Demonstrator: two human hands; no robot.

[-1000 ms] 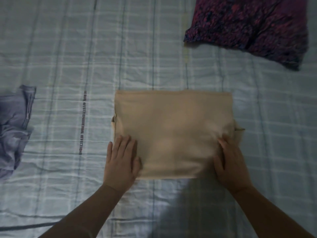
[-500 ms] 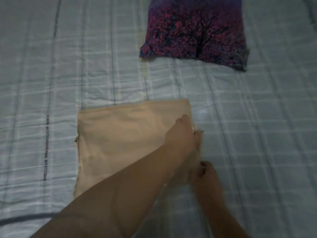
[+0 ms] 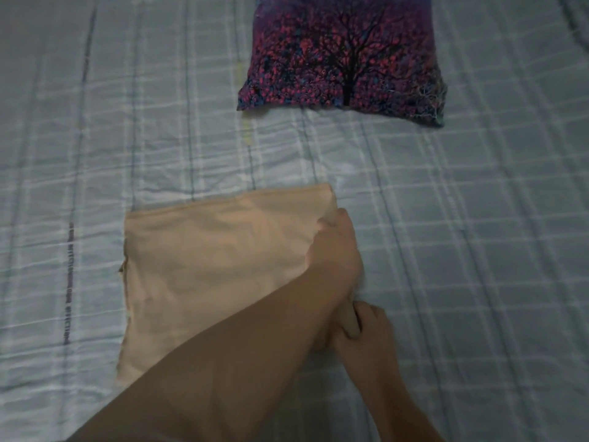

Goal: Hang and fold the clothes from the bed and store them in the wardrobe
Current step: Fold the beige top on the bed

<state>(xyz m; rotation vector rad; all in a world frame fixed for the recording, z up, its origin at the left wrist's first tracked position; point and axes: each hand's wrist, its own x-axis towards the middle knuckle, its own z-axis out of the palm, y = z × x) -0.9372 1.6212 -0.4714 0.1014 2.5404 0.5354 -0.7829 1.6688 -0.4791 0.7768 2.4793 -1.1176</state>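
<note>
Now both hands are pinching the right edge of the beige cloth (image 3: 223, 266) at frame centre: left hand (image 3: 338, 250) higher, right hand (image 3: 366, 333) lower. Lifting both evenly should be keeping the fold straight.

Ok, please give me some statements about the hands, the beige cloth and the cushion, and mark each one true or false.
1. Both hands grip the right edge of the beige garment. True.
2. The left hand crosses over the garment. True.
3. The right hand rests on the cushion. False: it pinches the garment's near right corner.
4. The cushion touches the garment. False: bare bed sheet lies between them.
</note>
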